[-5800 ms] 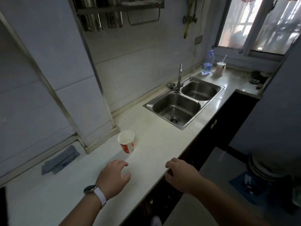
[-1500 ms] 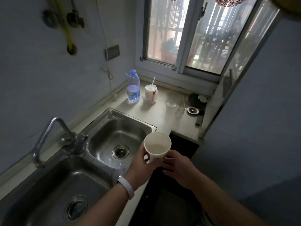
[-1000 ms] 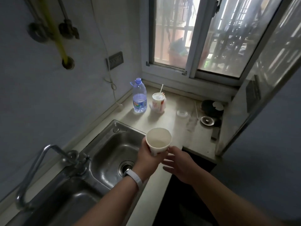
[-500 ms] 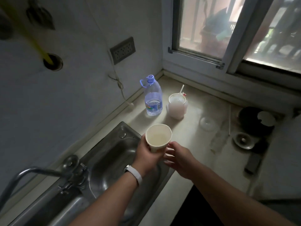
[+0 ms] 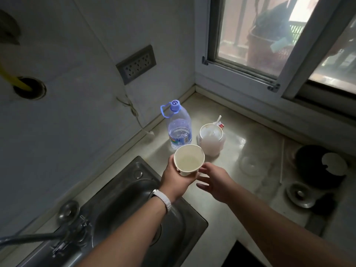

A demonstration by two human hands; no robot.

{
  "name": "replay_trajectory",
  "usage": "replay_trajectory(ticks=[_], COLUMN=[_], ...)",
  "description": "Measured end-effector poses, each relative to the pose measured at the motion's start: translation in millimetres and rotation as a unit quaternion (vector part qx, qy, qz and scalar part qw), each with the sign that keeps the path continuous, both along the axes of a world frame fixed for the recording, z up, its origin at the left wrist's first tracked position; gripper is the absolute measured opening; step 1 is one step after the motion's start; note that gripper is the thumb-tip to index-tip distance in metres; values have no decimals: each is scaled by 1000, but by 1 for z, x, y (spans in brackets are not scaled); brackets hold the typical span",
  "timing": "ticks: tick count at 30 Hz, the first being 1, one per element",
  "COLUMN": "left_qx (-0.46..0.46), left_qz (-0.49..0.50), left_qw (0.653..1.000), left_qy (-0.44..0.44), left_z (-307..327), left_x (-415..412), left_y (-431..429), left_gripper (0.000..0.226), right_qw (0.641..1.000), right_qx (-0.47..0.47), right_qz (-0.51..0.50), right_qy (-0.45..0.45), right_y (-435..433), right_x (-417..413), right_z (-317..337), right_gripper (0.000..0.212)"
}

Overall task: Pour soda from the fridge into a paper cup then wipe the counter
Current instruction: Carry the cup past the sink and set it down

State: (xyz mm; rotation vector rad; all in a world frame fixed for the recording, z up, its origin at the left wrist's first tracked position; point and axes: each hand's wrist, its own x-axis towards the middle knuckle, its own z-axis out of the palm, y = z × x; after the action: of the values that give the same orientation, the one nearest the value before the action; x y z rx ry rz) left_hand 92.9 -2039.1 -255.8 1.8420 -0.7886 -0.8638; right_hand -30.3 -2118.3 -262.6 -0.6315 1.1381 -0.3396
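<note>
My left hand [image 5: 176, 180] grips a white paper cup [image 5: 188, 159] from below and holds it upright above the counter [image 5: 235, 191], just past the sink's far corner. The cup's inside looks empty. My right hand [image 5: 213, 180] hovers just right of the cup, fingers relaxed and spread, its fingertips close to the cup's wall. It holds nothing. No soda and no fridge are in view.
A clear water bottle [image 5: 178, 128] with a blue cap and a lidded drink cup [image 5: 212, 139] with a straw stand right behind the paper cup. The steel sink [image 5: 138, 205] and tap [image 5: 63, 236] lie to the left. A clear lid [image 5: 250, 163], a black object [image 5: 317, 166] and a metal strainer [image 5: 299, 194] sit on the right.
I picked the cup up from the far end of the counter and carried it past the sink toward the window corner. In the last second both hands moved closer to the bottle.
</note>
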Motion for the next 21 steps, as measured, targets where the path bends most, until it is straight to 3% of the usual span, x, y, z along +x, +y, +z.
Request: replay_trajectory(ticks=[11,21], left_qx=[52,69], left_qz=[-16,-14], left_qw=[999,998], left_qy=[0,-6], left_z=[-56,-76], left_x=[18,15], left_y=[-33,-30], left_gripper=[78,71], right_qw=[999,998], right_qx=[42,45], right_qz=[5,-23], right_qy=[26,30], right_y=[-33,-27], right_x=[15,18], right_z=[-46,-64], right_gripper=[31,12])
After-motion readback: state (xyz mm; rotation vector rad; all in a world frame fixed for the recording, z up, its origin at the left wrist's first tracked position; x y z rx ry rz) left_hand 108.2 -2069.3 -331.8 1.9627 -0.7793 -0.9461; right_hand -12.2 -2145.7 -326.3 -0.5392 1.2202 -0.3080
